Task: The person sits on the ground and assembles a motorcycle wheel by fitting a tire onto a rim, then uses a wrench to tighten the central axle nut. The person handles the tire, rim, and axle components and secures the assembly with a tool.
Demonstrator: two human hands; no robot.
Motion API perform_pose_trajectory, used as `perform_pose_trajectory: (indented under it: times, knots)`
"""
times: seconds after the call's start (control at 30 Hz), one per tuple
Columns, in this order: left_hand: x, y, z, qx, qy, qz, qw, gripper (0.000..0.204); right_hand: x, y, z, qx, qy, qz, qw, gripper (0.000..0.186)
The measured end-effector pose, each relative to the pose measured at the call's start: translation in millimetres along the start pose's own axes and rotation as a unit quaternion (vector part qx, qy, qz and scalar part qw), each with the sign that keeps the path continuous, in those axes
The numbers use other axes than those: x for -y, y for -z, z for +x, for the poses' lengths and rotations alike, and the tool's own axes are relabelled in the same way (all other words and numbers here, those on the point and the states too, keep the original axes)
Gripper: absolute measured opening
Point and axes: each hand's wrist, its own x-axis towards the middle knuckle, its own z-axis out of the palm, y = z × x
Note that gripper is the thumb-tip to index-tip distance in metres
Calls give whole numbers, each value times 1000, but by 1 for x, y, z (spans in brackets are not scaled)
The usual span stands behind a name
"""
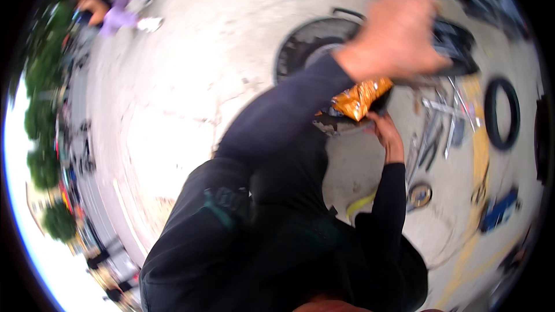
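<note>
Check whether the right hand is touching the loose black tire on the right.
Apart. The head view plainly shows ground and metal tools between the right hand and the loose black tire.

- Packet (361,99) was shiny orange.
- Sleeves (277,118) were dark, maybe navy (blurred).
- Loose tyre (491,114) was black.
- Ground (191,69) was pale grey, yellow stripe (480,156).
- Far person (95,7): trousers (118,18) were purple, shoes (151,24) white.
</note>
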Motion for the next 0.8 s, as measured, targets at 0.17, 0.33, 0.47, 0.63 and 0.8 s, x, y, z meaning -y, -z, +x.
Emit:
perform_pose_trajectory:
  times: [0.17,0.33,0.47,0.63,0.8]
  knots:
    - [26,39,45,-44,-129,-1,991,53,117,-113,88,49,97,-77,991,69]
    - [45,50,28,54,-122,94,987,49,96,-310,137,236,221,-114,939,59]
    - [59,18,16,73,-140,97,983,52,69,-361,149,181,277,-238,913,55]
    - [54,11,8,128,-112,182,968,53,54,-412,169,142,347,-347,860,51]
    - [68,11,-6,198,-33,181,963,53,37,-425,167,159,370,-419,814,46]
